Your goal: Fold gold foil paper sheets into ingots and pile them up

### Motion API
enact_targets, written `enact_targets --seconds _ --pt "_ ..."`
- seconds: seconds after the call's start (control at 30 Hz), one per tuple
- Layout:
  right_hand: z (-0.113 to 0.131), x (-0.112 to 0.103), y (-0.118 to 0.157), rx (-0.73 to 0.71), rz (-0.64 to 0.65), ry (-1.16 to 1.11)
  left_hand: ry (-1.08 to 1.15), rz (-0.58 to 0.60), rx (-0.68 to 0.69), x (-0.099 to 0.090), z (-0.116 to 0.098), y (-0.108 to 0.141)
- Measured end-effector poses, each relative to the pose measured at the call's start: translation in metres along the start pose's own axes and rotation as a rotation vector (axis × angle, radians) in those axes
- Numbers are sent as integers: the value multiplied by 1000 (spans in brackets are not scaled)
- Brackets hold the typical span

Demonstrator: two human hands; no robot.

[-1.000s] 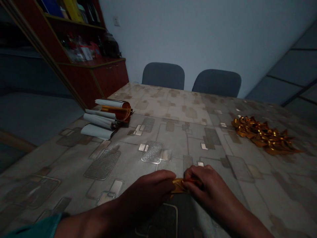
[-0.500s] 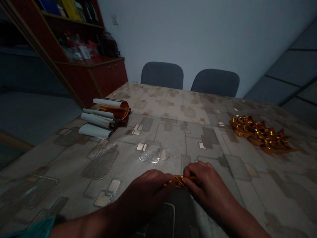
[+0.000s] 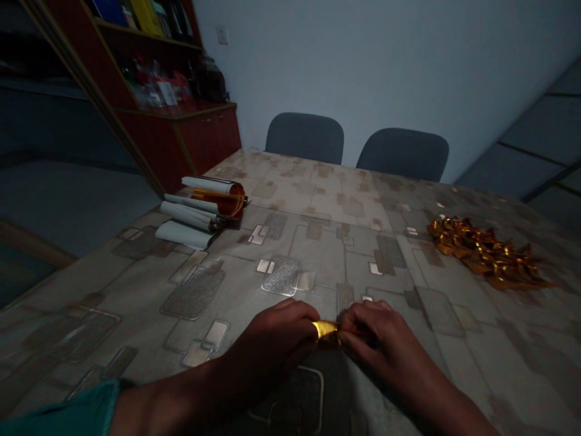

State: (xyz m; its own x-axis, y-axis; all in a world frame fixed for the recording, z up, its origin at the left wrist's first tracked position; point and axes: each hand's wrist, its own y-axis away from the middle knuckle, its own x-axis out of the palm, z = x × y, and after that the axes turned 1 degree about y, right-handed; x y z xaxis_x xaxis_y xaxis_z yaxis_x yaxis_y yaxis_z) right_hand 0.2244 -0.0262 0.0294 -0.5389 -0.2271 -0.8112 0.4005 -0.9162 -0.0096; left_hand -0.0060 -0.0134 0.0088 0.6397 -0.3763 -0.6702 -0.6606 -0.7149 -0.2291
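Observation:
A small piece of folded gold foil paper [image 3: 327, 330] is pinched between my two hands, just above the near part of the table. My left hand [image 3: 285, 333] closes round its left end, and the fingertips are partly hidden behind the back of the hand. At the other end, my right hand [image 3: 379, 339] grips the foil between thumb and curled fingers. The stretch of foil between the hands shines bright yellow. Several folded gold foil pieces [image 3: 485, 251] lie in a cluster at the right of the table.
Curled sheets of gold foil paper with pale backs [image 3: 195, 215] lie at the table's left. A patterned cloth covers the table [image 3: 318, 254]. Two grey chairs [image 3: 304, 138] [image 3: 403, 151] stand behind it, and a red cabinet [image 3: 204, 136] is at the back left.
The foil between my hands has turned, now showing a smooth bright face where creased edges showed. My left hand's fingers have curled more. The whole view has shifted slightly.

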Motion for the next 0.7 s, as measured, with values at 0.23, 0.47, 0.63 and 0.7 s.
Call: enact_targets --seconds 0.23,0.47,0.63,0.7 --pt "-1 -2 0 37 1 18 -48 104 29 6 -3 -3" --pt "-1 1 2 35 -34 55 -351 28 108 4 -3 9" --pt "-2 1 3 33 -35 41 -360 47 124 7 -7 7" --pt "0 1 3 52 -25 53 -387 75 159 9 -7 5"
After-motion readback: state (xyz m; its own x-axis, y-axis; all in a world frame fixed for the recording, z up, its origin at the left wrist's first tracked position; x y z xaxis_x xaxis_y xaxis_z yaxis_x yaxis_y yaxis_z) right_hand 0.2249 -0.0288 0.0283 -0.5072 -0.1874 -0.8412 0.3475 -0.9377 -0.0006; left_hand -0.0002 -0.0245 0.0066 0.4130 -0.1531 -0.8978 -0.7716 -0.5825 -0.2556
